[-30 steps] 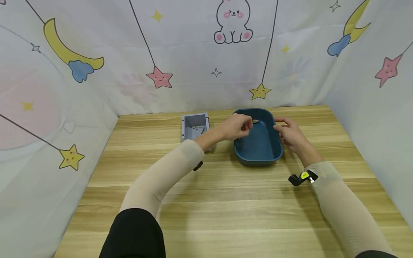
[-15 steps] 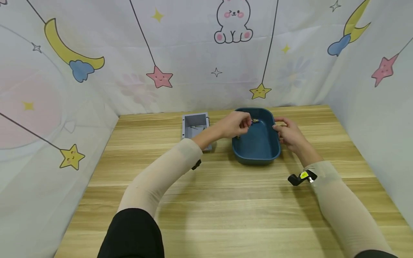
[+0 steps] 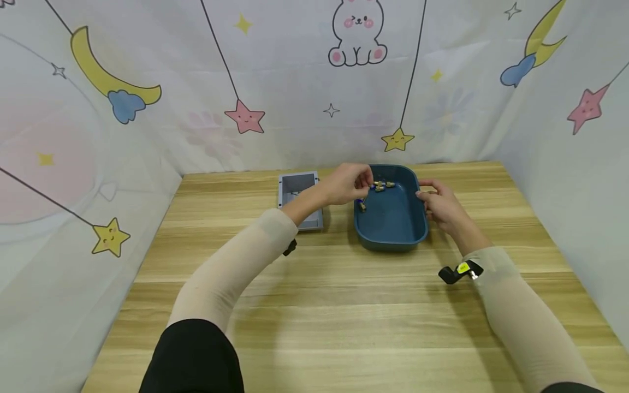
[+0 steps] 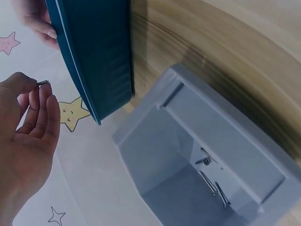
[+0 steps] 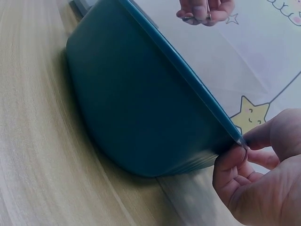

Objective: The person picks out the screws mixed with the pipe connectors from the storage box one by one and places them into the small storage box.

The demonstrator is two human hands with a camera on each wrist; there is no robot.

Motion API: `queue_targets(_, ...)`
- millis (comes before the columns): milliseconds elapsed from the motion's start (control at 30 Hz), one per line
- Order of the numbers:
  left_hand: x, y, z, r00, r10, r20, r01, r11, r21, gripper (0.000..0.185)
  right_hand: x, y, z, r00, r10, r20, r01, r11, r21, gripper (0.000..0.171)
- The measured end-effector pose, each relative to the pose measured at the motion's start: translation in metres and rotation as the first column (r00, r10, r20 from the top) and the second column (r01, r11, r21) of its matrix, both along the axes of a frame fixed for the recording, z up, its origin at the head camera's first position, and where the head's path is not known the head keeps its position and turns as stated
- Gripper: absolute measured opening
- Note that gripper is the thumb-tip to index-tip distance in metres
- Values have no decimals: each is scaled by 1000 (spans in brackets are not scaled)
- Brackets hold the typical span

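My left hand (image 3: 346,184) is above the left rim of a blue basin (image 3: 393,226). Between thumb and fingertip it pinches a small metal screw (image 4: 43,83), of which only one end shows in the left wrist view. Several brass fittings (image 3: 380,187) with blue ends lie at the far end of the basin, and another fitting (image 3: 362,207) sits near its left wall. My right hand (image 3: 441,205) grips the basin's right rim, thumb on one side and fingers on the other. A grey box (image 4: 225,132) left of the basin contains several thin screws (image 4: 207,182).
Both containers stand on a wood-grain table (image 3: 373,305), close to its back edge. A white printed curtain (image 3: 304,87) rises behind the table and along both sides. My left forearm partly covers the grey box in the head view.
My left hand has moved left from over the basin toward the grey box, uncovering more fittings. The basin has shifted slightly left; my right hand has kept its grip on the rim.
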State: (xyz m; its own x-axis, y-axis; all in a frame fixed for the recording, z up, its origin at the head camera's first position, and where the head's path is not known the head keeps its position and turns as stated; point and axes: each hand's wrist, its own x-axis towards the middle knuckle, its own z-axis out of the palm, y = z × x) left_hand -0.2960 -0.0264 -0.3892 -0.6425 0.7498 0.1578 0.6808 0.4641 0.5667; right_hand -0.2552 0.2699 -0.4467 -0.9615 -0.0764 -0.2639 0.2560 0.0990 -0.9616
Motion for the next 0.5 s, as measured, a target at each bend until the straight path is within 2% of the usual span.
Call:
queue_targets(267,2,-12,7,1000,12,2,-12,1000,14,11,0,2,-1,1000,7,16,-7,1000,-6,53)
queue_targets(500,-2,-24,9,999,48,-18,-47,999,16,10,-1,1,-1,1000,2,9,-2,1000,-11,50)
